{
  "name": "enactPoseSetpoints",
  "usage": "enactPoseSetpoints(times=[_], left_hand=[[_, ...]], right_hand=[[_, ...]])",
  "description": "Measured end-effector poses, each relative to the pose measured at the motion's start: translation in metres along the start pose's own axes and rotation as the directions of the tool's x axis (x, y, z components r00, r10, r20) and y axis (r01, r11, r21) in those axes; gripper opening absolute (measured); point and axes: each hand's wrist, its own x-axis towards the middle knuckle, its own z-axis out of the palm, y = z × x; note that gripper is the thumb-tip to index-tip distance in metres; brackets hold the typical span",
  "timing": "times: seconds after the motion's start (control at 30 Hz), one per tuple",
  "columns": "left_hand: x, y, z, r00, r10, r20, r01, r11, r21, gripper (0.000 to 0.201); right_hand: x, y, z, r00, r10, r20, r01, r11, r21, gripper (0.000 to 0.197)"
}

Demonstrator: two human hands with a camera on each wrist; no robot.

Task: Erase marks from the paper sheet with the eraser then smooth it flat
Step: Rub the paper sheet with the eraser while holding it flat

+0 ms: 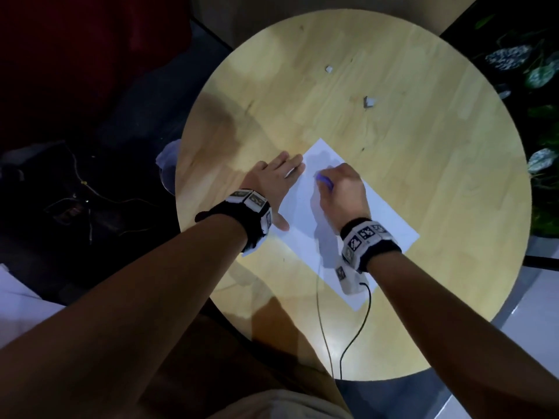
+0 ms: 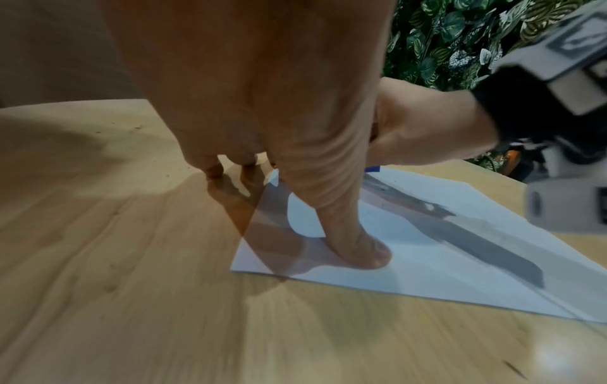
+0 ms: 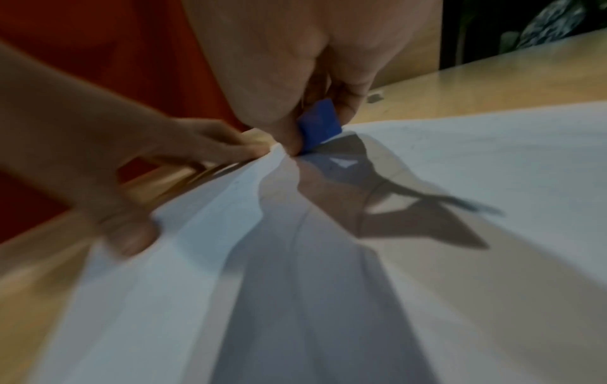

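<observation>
Right hand (image 1: 341,192) is pinching a blue eraser (image 3: 320,126) between thumb and fingers, pressing its lower edge onto the far part of the white paper sheet (image 1: 384,219). Left hand (image 1: 273,182) is lying flat with fingers straight, thumb (image 2: 358,244) and fingertips pressing the sheet's left edge. The sheet is lying skewed on the round wooden desk (image 1: 423,131), near two small pale scraps (image 1: 369,101).
</observation>
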Motion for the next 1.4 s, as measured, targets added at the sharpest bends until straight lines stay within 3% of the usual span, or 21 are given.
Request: enactPoseSetpoints(times=[0.1, 0.17, 0.27, 0.37, 0.47, 0.57, 0.63, 0.7, 0.8, 0.83, 0.93, 1.03, 1.17, 1.23, 1.33, 1.4], left_hand=[[-0.001, 0.0, 0.001, 1.0, 0.001, -0.018, -0.001, 1.0, 0.011, 0.137], [-0.003, 0.001, 0.001, 0.999, 0.002, -0.039, -0.001, 1.0, 0.028, 0.136], [-0.004, 0.002, 0.001, 0.999, -0.005, -0.05, 0.006, 1.0, 0.028, 0.136], [-0.006, 0.005, -0.006, 0.999, -0.007, -0.044, 0.009, 0.999, 0.039, 0.134], [-0.013, 0.014, -0.008, 0.994, 0.024, -0.105, -0.008, 0.989, 0.15, 0.128], [-0.019, 0.016, 0.004, 0.969, 0.127, -0.213, -0.102, 0.987, 0.123, 0.106], [-0.023, 0.014, 0.012, 0.911, 0.23, -0.341, -0.218, 0.973, 0.075, 0.078], [-0.024, 0.014, 0.01, 0.862, 0.235, -0.449, -0.276, 0.961, -0.028, 0.055], [-0.018, 0.015, 0.005, 0.936, 0.123, -0.329, -0.228, 0.926, -0.302, 0.04], [-0.016, 0.014, 0.006, 0.943, 0.086, -0.322, -0.207, 0.909, -0.362, 0.044], [-0.01, 0.011, 0.015, 0.955, 0.064, -0.289, -0.175, 0.909, -0.379, 0.104], [-0.008, 0.013, 0.022, 0.966, 0.076, -0.248, -0.148, 0.947, -0.286, 0.125], [-0.006, 0.015, 0.023, 0.98, 0.065, -0.188, -0.107, 0.969, -0.223, 0.134], [-0.005, 0.017, 0.022, 0.985, 0.062, -0.162, -0.092, 0.979, -0.184, 0.133], [-0.004, 0.019, 0.018, 0.992, 0.062, -0.111, -0.076, 0.988, -0.131, 0.131], [-0.004, 0.02, 0.016, 0.994, 0.067, -0.086, -0.078, 0.989, -0.125, 0.13]], right_hand=[[-0.046, -0.026, 0.015, 0.995, -0.093, 0.034, 0.091, 0.994, 0.062, 0.009], [-0.072, -0.035, 0.012, 0.971, -0.197, 0.136, 0.181, 0.976, 0.122, 0.011], [-0.068, -0.018, 0.005, 0.948, -0.241, 0.207, 0.216, 0.967, 0.138, 0.012], [-0.058, 0.007, 0.003, 0.992, -0.099, 0.078, 0.089, 0.988, 0.128, 0.013], [-0.058, 0.024, 0.001, 0.999, 0.038, 0.012, -0.04, 0.987, 0.158, 0.015], [-0.06, 0.025, 0.001, 0.998, 0.061, -0.006, -0.06, 0.99, 0.124, 0.016], [-0.06, 0.025, 0.0, 0.998, 0.069, -0.011, -0.067, 0.99, 0.121, 0.017], [-0.06, 0.026, -0.002, 0.999, 0.034, 0.015, -0.035, 0.992, 0.12, 0.018], [-0.058, 0.028, -0.006, 0.995, -0.04, 0.095, 0.027, 0.99, 0.136, 0.017], [-0.056, 0.029, -0.008, 0.991, -0.059, 0.116, 0.042, 0.989, 0.144, 0.016], [-0.049, 0.031, -0.01, 0.986, -0.108, 0.127, 0.091, 0.987, 0.133, 0.013], [-0.036, 0.028, -0.008, 0.995, -0.044, 0.091, 0.033, 0.992, 0.118, 0.014], [-0.033, 0.017, 0.004, 0.992, 0.117, -0.044, -0.108, 0.979, 0.175, 0.015], [-0.052, 0.005, 0.01, 0.999, 0.032, -0.043, -0.025, 0.988, 0.155, 0.014], [-0.062, -0.003, 0.003, 0.977, -0.185, 0.108, 0.17, 0.976, 0.132, 0.013], [-0.033, 0.004, -0.003, 0.98, -0.166, 0.112, 0.155, 0.983, 0.103, 0.012]])
